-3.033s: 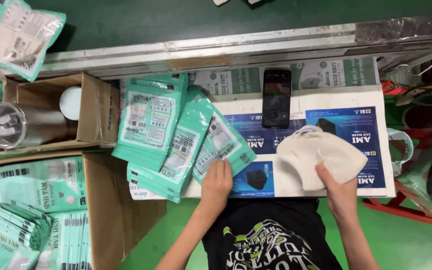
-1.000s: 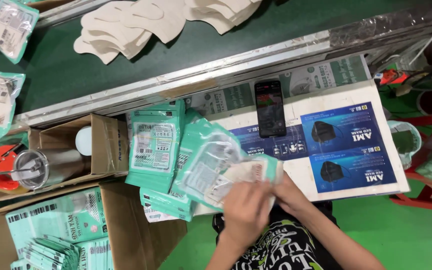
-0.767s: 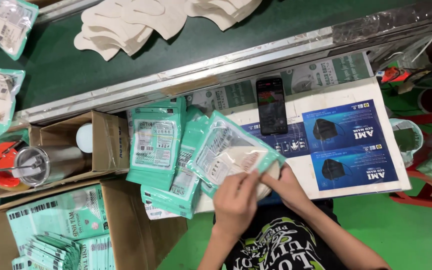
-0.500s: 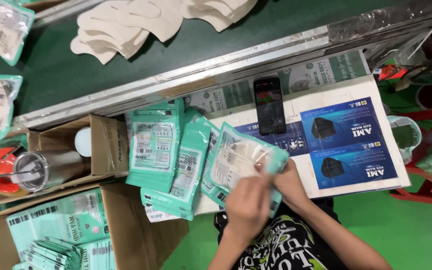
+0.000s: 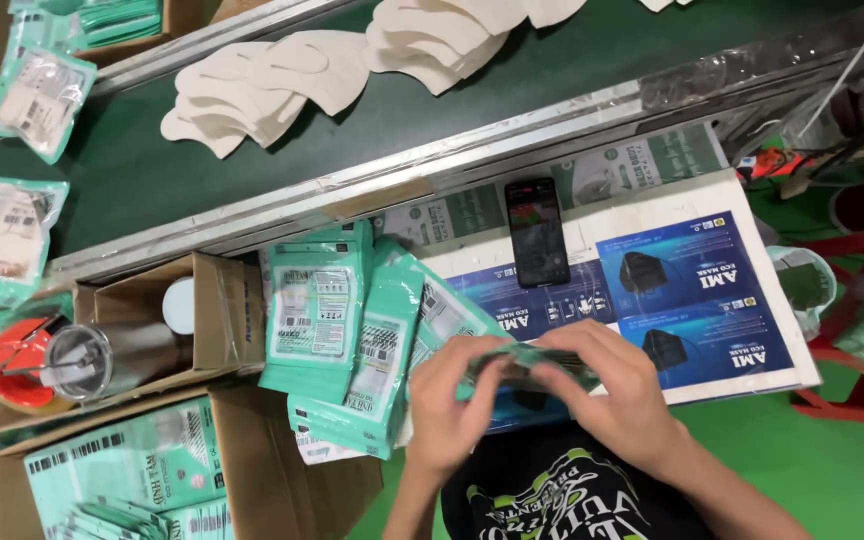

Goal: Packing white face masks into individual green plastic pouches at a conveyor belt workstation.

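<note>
While held edge-on, teal mask pouch (image 5: 530,362) pinched between left hand (image 5: 449,405) fingers, right hand (image 5: 617,392) fingers.

White masks (image 5: 282,85) are lying on a green conveyor belt (image 5: 132,170) while a black phone (image 5: 537,232) is resting beside stacked teal pouches (image 5: 337,335).

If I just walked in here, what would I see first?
Right in the middle, near the bottom, the left hand and the right hand pinch a flat teal pouch edge-on between them. Beside them on the left, more teal pouches lie fanned out on the table. Up on the dark green belt, a heap of white masks stands out.
</note>
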